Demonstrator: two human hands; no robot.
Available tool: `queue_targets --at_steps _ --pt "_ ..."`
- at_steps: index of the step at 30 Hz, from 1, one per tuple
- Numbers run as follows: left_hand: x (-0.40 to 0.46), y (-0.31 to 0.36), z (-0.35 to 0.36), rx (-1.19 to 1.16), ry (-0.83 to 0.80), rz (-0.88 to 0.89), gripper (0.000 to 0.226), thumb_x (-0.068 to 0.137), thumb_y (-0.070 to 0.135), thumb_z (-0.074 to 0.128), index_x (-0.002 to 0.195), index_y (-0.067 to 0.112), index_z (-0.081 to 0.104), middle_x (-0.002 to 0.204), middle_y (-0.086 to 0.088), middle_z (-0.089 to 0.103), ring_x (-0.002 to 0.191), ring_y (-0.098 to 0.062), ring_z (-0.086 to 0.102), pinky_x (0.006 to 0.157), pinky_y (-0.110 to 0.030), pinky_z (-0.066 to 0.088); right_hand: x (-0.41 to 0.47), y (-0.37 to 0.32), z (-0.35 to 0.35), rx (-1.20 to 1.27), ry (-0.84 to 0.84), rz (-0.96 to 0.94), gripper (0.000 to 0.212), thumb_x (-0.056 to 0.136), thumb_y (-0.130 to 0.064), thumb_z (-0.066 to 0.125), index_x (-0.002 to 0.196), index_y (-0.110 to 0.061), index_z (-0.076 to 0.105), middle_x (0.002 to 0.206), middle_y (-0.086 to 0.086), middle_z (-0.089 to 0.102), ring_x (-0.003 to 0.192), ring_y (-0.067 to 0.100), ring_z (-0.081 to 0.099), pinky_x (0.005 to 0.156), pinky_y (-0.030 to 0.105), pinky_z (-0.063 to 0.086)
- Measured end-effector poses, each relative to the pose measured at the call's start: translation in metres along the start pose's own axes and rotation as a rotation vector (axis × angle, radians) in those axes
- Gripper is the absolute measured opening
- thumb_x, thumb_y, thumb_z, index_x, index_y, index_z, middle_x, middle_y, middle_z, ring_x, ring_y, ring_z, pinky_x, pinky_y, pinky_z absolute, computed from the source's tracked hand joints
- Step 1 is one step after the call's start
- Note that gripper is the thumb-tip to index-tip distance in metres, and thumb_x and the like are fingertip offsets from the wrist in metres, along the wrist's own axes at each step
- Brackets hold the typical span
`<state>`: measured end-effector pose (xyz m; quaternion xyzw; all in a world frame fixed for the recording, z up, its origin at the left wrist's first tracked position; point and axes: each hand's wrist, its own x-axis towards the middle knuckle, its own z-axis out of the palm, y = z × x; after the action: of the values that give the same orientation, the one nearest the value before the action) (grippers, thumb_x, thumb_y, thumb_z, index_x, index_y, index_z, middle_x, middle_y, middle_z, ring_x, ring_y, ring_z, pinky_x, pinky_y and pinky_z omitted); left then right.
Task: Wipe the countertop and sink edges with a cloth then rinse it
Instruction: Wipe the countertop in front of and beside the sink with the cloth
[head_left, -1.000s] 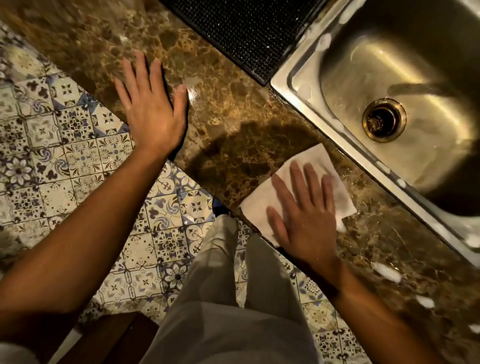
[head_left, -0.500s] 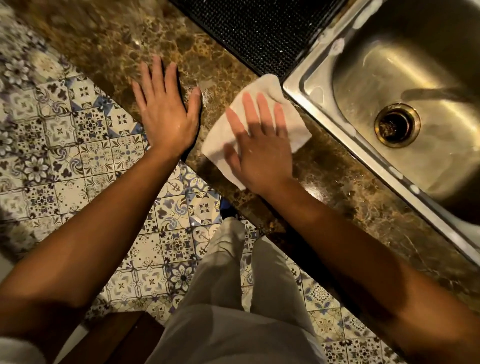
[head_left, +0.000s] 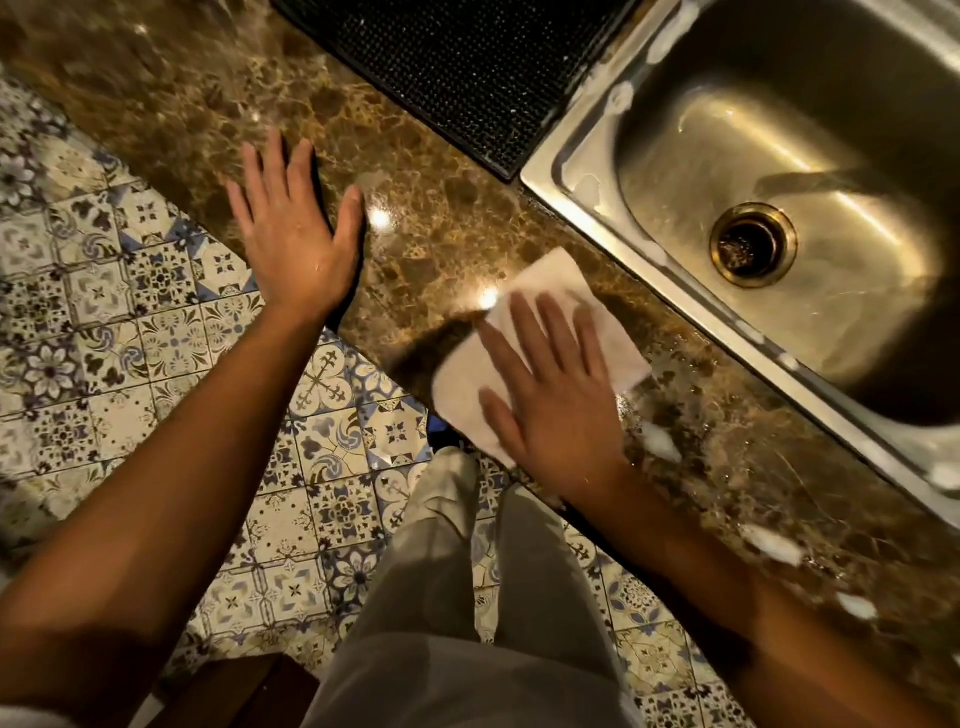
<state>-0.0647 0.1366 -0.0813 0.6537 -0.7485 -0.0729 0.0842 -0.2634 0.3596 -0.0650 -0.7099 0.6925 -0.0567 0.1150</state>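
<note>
- Cloth (head_left: 556, 332): white, folded, soft, likely damp; pressed flat on the brown bench (head_left: 441, 223) near the sink (head_left: 566, 156) by the right hand (head_left: 550, 400), fingers straight.
- Left hand (head_left: 293, 234): spread flat, empty, on the bench edge.
- Best gathered by its edges.

Between the left hand (head_left: 296, 244), flat at the front edge of the marble tabletop (head_left: 431, 223), and the right hand (head_left: 556, 400) lying flat on the white cloth (head_left: 540, 338), a bare strip of stone lies open. Behind it the black mat (head_left: 457, 67) blocks the way; the steel sink (head_left: 779, 218) rim bounds the right. Foam blobs (head_left: 769, 545) dot the stone near the right forearm.
</note>
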Motion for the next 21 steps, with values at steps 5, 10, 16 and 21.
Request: queue_targets --at_steps 5,10,16,21 --pt "-0.001 -0.001 0.000 0.013 0.001 -0.003 0.071 0.105 0.060 0.030 0.161 0.015 0.032 0.173 -0.008 0.018 0.161 -0.030 0.008 0.129 -0.050 0.001 -0.057 0.019 -0.004 0.013 -0.018 -0.012 0.064 0.105 -0.049 0.048 0.160 -0.020 0.035 0.171 0.014 0.019 0.159 0.036 0.013 0.124 0.062 0.018" --pt "-0.001 0.000 0.002 0.014 0.008 -0.010 0.071 0.105 0.060 0.031 0.160 0.016 0.033 0.173 -0.007 0.018 0.161 -0.029 0.009 0.129 -0.050 0.001 -0.036 0.014 -0.001 -0.023 -0.013 0.002 0.064 0.105 -0.051 0.044 0.160 -0.020 0.035 0.170 0.015 0.019 0.159 0.037 0.012 0.124 0.061 0.018" --pt "-0.001 0.001 0.001 0.027 0.020 -0.011 0.071 0.104 0.061 0.030 0.160 0.016 0.034 0.173 -0.007 0.020 0.161 -0.029 0.010 0.129 -0.050 0.003 0.039 -0.006 0.003 -0.030 -0.010 0.015 0.064 0.106 -0.052 0.034 0.161 -0.020 0.033 0.170 0.018 0.018 0.159 0.039 0.011 0.126 0.058 0.012" --pt "-0.003 0.004 -0.002 0.024 0.022 -0.019 0.070 0.103 0.059 0.033 0.160 0.018 0.035 0.172 -0.005 0.021 0.161 -0.028 0.011 0.130 -0.049 0.004 0.098 -0.020 0.007 -0.044 0.005 0.009 0.068 0.100 -0.051 0.039 0.159 -0.019 0.037 0.169 0.019 0.023 0.157 0.040 0.018 0.127 0.059 0.012"
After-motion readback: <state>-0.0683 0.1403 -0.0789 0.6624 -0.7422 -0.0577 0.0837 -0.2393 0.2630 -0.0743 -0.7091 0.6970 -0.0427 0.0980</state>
